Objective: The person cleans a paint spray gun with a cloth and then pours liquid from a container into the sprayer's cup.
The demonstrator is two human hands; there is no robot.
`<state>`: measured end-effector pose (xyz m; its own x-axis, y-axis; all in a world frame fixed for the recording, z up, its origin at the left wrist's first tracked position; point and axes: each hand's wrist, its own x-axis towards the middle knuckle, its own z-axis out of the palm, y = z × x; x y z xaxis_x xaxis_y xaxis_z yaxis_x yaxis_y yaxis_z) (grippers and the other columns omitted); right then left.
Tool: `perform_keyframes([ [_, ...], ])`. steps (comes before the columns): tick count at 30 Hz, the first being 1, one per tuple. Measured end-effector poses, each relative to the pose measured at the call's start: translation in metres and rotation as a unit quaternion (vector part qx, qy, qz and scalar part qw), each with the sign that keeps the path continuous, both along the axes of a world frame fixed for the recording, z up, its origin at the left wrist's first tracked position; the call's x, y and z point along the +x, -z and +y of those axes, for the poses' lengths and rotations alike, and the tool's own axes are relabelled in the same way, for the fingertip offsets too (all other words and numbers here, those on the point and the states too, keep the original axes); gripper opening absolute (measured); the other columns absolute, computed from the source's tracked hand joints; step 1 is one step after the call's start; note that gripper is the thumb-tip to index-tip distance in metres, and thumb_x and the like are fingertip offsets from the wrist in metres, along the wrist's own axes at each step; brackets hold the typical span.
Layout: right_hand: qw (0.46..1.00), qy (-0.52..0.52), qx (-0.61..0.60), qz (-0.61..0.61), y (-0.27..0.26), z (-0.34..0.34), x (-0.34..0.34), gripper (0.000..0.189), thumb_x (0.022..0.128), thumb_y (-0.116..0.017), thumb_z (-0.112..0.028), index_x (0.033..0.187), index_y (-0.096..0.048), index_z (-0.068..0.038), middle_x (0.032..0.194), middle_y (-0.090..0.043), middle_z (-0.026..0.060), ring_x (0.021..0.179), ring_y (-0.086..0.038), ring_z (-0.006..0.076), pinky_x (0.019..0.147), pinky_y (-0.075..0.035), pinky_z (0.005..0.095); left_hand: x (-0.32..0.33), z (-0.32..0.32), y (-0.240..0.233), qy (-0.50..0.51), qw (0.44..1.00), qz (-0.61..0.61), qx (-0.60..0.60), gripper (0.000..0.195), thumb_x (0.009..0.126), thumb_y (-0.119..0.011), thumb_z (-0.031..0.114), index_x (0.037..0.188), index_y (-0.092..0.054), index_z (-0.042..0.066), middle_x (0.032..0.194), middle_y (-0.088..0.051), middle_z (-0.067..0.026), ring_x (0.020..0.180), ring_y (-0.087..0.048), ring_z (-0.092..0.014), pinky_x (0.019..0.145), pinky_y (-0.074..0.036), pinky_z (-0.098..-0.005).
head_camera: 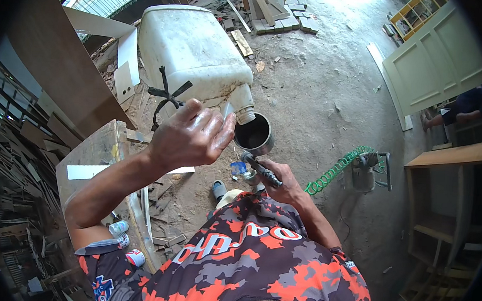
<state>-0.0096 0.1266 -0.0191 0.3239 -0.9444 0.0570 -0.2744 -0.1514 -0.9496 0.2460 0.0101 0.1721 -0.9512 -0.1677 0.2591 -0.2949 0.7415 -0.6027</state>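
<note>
My left hand (194,134) is closed at the handle of a large white plastic jerrycan (193,50), the handle mostly hidden. A black strip is tied in a knot beside my fingers. The jerrycan lies tilted, its threaded spout (245,115) at the rim of a round metal cup (270,136). The cup is dark inside; no stream of liquid can be made out. Below the cup, my right hand (283,180) grips a spray gun (264,171), apparently joined to the cup.
A worn workbench (92,144) bears a white strip and several small containers at left. To the right, a green coiled hose (333,173) runs to an air compressor (364,171). Beyond are a panelled door (438,59), a wooden cabinet (446,156) and another person's legs. Wood scraps litter the ground.
</note>
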Motion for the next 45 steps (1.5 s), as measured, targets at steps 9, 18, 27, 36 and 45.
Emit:
perform_keyframes([
  [9, 1.0, -0.002, 0.005, -0.011, 0.007, -0.003, 0.003, 0.045, 0.087, -0.075, 0.002, 0.131, -0.067, 0.001, 0.098, -0.075, 0.0227, 0.087, -0.076, 0.0351, 0.079, -0.058, 0.0425, 0.004, -0.001, 0.009, 0.001, 1.0, -0.008, -0.025, 0.029, 0.091, -0.066, 0.021, 0.112, -0.078, 0.005, 0.086, -0.074, -0.0035, 0.079, -0.07, -0.014, 0.089, -0.048, -0.0353],
  [18, 1.0, -0.011, -0.005, -0.007, 0.011, -0.005, 0.004, 0.037, 0.089, -0.068, 0.007, 0.126, -0.066, 0.0, 0.089, -0.074, 0.0132, 0.076, -0.071, 0.0249, 0.07, -0.055, 0.0386, 0.003, 0.001, 0.007, -0.013, 1.0, -0.011, -0.018, 0.028, 0.09, -0.071, 0.02, 0.114, -0.078, 0.008, 0.086, -0.073, -0.0016, 0.078, -0.069, -0.012, 0.084, -0.046, -0.0352],
  [27, 1.0, 0.004, 0.004, -0.026, -0.007, -0.007, 0.008, 0.031, 0.091, -0.069, 0.004, 0.122, -0.069, 0.0, 0.086, -0.073, 0.0156, 0.073, -0.07, 0.025, 0.067, -0.054, 0.0394, 0.004, 0.003, 0.007, -0.012, 0.999, -0.022, -0.04, 0.028, 0.092, -0.071, 0.021, 0.115, -0.078, 0.008, 0.085, -0.072, -0.0004, 0.078, -0.069, -0.012, 0.084, -0.044, -0.0368],
  [36, 0.999, -0.01, -0.019, -0.028, 0.002, -0.012, 0.008, 0.031, 0.092, -0.069, 0.003, 0.123, -0.068, 0.0, 0.087, -0.073, 0.0164, 0.074, -0.071, 0.0259, 0.068, -0.054, 0.0395, 0.009, 0.004, 0.01, -0.019, 0.998, -0.021, -0.048, 0.029, 0.093, -0.071, 0.021, 0.118, -0.078, 0.008, 0.086, -0.072, -0.0004, 0.078, -0.068, -0.011, 0.082, -0.044, -0.0363],
  [45, 0.999, -0.029, 0.042, -0.007, -0.012, -0.016, 0.01, 0.046, 0.089, -0.073, 0.005, 0.135, -0.066, 0.002, 0.103, -0.079, 0.0212, 0.095, -0.08, 0.0287, 0.084, -0.061, 0.0397, 0.013, 0.009, 0.013, -0.031, 0.999, -0.008, -0.043, 0.029, 0.094, -0.066, 0.022, 0.112, -0.079, 0.004, 0.089, -0.074, -0.0043, 0.085, -0.069, -0.015, 0.088, -0.048, -0.0359],
])
